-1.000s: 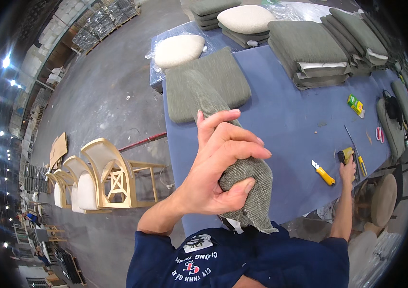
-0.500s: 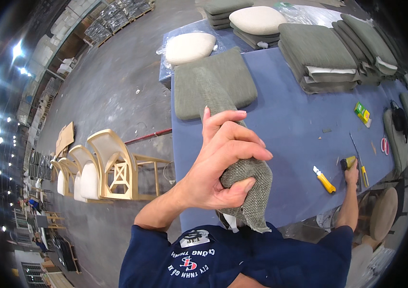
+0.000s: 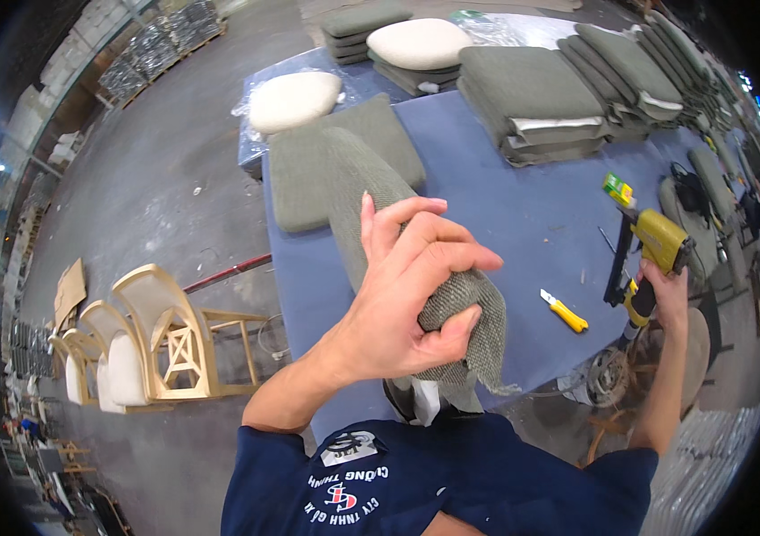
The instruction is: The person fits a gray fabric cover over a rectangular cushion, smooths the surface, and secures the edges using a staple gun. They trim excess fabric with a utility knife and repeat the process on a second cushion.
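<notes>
Clutching coarse, frayed green fabric [image 3: 487, 332]: left hand [image 3: 405, 304]; right hand [image 3: 666, 293] gripping yellow power tool [image 3: 659, 239].

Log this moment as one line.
left hand: grips grey-green fabric | right hand: holds yellow fastening gun | on blue table: yellow utility knife

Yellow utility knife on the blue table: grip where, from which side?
Probably best by the yellow handle, coming from the picture's lower right, the person's side: the knife lies flat, handle end angled that way, pale blade end pointing away, up-left. The right hand, holding the nail gun, would need freeing first.
</notes>
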The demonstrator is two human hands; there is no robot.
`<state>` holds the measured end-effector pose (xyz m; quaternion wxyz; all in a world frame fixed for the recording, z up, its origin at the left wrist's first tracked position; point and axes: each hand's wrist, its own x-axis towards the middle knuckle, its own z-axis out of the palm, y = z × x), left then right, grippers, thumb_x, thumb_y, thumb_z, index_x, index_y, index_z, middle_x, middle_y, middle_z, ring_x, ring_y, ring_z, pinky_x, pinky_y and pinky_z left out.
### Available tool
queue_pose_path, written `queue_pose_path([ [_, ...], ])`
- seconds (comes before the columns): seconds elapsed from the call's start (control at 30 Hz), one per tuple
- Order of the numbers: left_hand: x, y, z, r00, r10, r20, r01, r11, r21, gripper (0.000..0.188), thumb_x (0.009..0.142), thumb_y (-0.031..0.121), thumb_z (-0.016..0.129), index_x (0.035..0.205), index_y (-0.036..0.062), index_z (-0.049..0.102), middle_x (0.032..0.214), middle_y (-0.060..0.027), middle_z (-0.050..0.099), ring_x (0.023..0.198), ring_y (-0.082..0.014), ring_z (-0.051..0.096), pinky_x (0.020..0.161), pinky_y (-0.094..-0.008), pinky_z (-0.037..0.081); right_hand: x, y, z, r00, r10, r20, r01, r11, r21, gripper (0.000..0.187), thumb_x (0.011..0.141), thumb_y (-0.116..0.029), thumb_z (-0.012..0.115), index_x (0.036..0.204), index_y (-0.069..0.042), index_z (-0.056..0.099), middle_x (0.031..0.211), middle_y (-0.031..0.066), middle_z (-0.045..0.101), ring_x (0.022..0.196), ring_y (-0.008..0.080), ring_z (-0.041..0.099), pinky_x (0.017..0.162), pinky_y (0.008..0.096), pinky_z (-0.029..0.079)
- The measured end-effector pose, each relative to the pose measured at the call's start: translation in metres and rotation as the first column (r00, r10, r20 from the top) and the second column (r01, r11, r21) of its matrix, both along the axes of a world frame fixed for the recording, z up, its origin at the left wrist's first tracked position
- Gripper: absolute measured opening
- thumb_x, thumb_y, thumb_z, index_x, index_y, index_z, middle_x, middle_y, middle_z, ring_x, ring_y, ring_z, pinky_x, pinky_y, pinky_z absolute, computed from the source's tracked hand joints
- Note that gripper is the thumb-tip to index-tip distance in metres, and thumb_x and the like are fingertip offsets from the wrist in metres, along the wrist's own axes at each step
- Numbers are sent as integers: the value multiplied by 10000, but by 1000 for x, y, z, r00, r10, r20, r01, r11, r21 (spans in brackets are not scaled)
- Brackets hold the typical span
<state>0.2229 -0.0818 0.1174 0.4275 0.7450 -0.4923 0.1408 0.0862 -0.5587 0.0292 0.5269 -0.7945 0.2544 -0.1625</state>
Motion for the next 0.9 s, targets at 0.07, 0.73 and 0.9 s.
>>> queue_pose_path([
  [0.07,-1,-1,-1,1000,0,17,1,1000,-15,448,733,160,724,1177,106,694,1142,-66,660,1312,-378,492,1211,-615,139,-8,73,61,969,164,184,-125,970,-207,494,884,-93,792,1334,6,615,1034,59,681,813,131,658,718,286,532],
  [0.73,-1,0,-13,995,27,101,-23,999,-40,444,880,458,715,1205,154,704,1113,-44,638,1275,-365,493,1167,-700,126,-8,252,191,549,835,-21,-676,429,-599,569,854,-69,818,1364,71,607,1135,213,741,914,299,749,770,352,598],
  [0.9,-1,1,-13,995,11,98,-9,1000,-21,474,908,522,691,1203,151,704,1112,-37,637,1275,-359,494,1169,-700,123,-9,254,195,536,844,-16,-696,431,-574,568,852,-81,824,1354,77,611,1148,213,739,922,301,750,770,355,604],
])
